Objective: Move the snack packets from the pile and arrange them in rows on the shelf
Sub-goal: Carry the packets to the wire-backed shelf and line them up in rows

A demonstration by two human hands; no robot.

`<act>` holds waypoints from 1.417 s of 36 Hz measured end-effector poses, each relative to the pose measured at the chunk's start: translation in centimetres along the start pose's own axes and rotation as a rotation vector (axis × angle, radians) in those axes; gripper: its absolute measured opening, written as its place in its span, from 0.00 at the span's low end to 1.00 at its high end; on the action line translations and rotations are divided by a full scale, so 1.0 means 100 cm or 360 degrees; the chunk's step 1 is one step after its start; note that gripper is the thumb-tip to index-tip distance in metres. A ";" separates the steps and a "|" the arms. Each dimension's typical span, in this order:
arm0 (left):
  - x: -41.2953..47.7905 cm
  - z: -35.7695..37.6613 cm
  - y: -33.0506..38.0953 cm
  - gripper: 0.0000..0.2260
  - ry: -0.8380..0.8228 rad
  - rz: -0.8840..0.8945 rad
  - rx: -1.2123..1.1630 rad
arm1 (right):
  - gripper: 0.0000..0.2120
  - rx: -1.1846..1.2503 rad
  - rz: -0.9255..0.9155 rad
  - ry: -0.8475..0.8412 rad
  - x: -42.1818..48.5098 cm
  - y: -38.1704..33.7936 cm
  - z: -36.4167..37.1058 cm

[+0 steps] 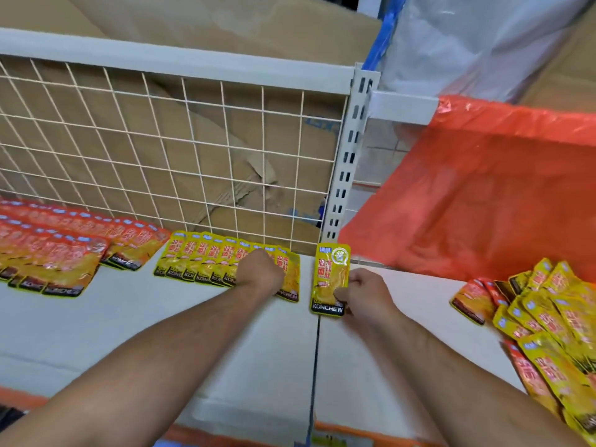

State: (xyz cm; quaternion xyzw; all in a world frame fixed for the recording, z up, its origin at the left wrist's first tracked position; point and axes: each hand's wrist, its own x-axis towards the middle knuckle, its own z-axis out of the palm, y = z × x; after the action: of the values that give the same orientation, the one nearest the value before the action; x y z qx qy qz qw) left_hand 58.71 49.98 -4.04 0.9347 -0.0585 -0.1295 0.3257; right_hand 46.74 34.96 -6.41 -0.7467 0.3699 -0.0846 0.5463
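On smooth white shelf [129,333]: resting curled left hand [259,269] atop overlapping row [193,259] of glossy yellow packets, grip hidden; pinching flat rectangular packet [329,279] with right hand [364,293] just beside row; crinkly pile [554,317] far right.

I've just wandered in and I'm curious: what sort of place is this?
Probably a shop or its stockroom: white metal shelf with wire grid back, identical snack packets laid in rows, cardboard boxes behind.
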 end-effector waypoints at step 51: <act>0.025 -0.042 -0.050 0.29 0.0342 0.1018 0.0784 | 0.11 -0.0357 0.0201 -0.0108 0.025 -0.043 0.059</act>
State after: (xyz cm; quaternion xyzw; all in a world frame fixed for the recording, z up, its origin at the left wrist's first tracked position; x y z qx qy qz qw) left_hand 62.44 55.88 -4.52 0.9276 -0.3408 0.0945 0.1203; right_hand 53.64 38.31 -5.57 -0.7807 0.4047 0.0171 0.4758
